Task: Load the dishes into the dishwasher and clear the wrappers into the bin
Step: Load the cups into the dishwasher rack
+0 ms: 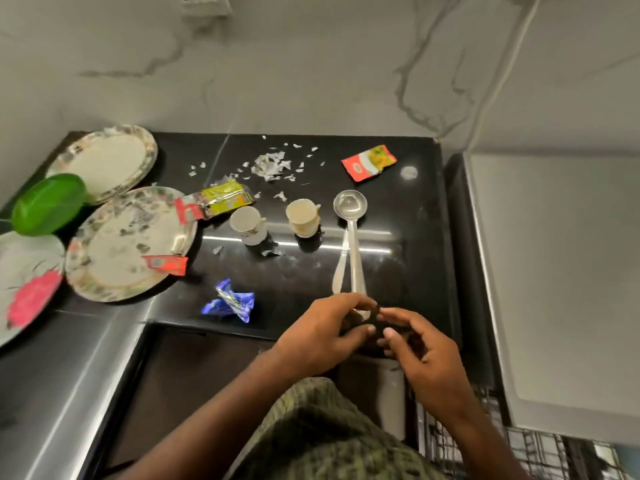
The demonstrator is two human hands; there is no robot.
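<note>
At the near edge of the black counter (408, 216), both hands met over the handle ends of the cutlery: the left hand (322, 332) curled its fingers round the tip of the ladle (351, 220), while the right hand (420, 344) hovered just beside it with fingers loosely bent; whether it gripped anything I could not tell; a second, slimmer utensil (340, 268) lay touching the ladle along its left side, its type unclear.

At 12 o'clock from the hands stood two small cups (302, 216), apart from each other; at 10 o'clock lay a crumpled blue wrapper (230, 301); further toward 10 o'clock sat a patterned plate (128, 244) with a red wrapper (166, 264) on its rim and a yellow-green wrapper (227, 199) just past its upper edge; behind it a stack of similar plates (107, 161), count uncertain; at 9 o'clock a green bowl (48, 204) and another plate (24, 282) bearing a pink scrap (33, 299); a red-and-yellow sachet (369, 162) lay at 1 o'clock, and torn white shreds (272, 166) were scattered at 12 o'clock.

Grey-veined marble wall (311, 71) rose behind the counter; a pale appliance top (554, 271) adjoined at 3 o'clock; a wire rack (519, 448) showed at 5 o'clock.
</note>
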